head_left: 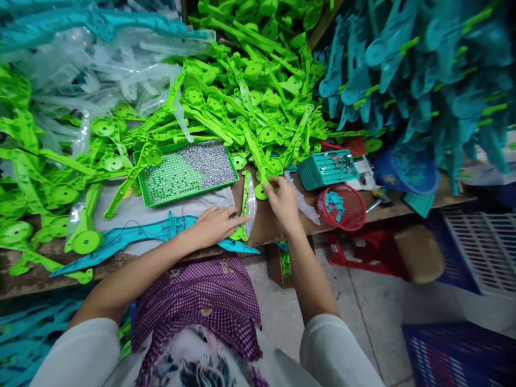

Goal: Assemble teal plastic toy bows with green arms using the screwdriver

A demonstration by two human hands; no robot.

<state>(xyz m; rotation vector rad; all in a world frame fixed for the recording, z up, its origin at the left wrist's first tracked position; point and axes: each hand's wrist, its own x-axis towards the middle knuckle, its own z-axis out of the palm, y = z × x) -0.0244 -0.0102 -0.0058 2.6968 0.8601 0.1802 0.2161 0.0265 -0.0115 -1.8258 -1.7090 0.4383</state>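
My right hand (284, 204) is closed, thumb and fingers pinching the round end of a bright green plastic arm-shaped part (253, 153) that stretches back toward the pile. Lying fairly flat, with fingers stretched out, my left hand (213, 226) rests across a long blue plastic part (141, 235) with thin red wires on it. Its index fingertip touches a clear plastic piece (251, 207) lying along another short green part (244, 194). Behind my left hand sits a green perforated tray (145, 194) with many small silver screws.
Green parts (226, 102) heap up behind the tray, with clear plastic pieces (121, 64) at left. To the right stand teal stacked trays (310, 174), a red basket (355, 212) and a blue bowl (425, 185). Blue parts (439, 70) hang above. A cardboard box (278, 269) is below the table edge.
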